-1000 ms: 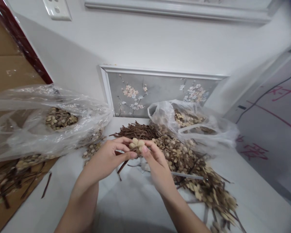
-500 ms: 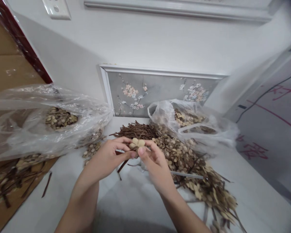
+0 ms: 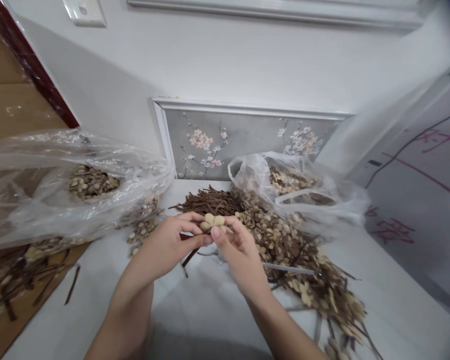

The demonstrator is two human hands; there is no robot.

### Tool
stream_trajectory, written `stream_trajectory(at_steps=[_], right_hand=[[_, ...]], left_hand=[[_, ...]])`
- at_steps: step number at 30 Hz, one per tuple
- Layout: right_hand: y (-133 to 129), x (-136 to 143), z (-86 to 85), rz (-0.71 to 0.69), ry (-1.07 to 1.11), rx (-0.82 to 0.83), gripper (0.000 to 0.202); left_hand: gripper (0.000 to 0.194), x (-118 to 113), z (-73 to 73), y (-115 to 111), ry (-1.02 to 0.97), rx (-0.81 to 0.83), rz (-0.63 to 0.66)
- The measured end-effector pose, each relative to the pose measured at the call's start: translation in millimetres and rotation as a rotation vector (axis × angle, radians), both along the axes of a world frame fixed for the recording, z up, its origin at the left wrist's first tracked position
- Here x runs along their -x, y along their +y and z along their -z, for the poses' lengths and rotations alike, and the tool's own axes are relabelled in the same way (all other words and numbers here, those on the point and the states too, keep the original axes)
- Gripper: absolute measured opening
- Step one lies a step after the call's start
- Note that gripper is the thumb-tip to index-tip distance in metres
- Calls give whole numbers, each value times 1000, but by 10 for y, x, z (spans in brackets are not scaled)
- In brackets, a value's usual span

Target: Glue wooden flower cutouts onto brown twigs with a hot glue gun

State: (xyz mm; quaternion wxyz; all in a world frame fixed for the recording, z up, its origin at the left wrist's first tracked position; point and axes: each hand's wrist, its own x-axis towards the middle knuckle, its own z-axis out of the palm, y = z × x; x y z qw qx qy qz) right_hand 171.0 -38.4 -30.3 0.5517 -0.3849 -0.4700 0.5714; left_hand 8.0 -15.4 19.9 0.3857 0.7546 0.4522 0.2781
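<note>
A small cream flower-shaped piece [image 3: 214, 220] with rounded petals is held between both hands above the white table [image 3: 195, 305]. My left hand [image 3: 172, 242] pinches it from the left, together with a thin brown strip that hangs down below the fingers. From the right, my right hand [image 3: 240, 250] grips the same piece, its thumb against the lower petals. Behind the hands lies a bundle of dark brown strips [image 3: 210, 201]. A heap of cream flower pieces on brown stems [image 3: 281, 240] spreads close by on the right.
Clear plastic bags with more pieces stand at the left [image 3: 142, 175] and back right [image 3: 341, 200]. Brown cardboard [image 3: 33, 310] with loose strips is at the lower left. A thin grey rod [image 3: 292, 269] lies by the heap. A framed floral panel [image 3: 247, 137] backs the table.
The view has shifted very slightly. Both hands keep hold of the flower piece in nearly the same place, with the right thumb moved a little to the left.
</note>
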Motion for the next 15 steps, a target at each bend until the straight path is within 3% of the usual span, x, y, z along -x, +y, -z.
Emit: stream_trajectory(at_steps=[15], right_hand=[[-7,-10,-26,18,53,41,25]], left_hand=[[26,29,1,-4,16,43,-16]])
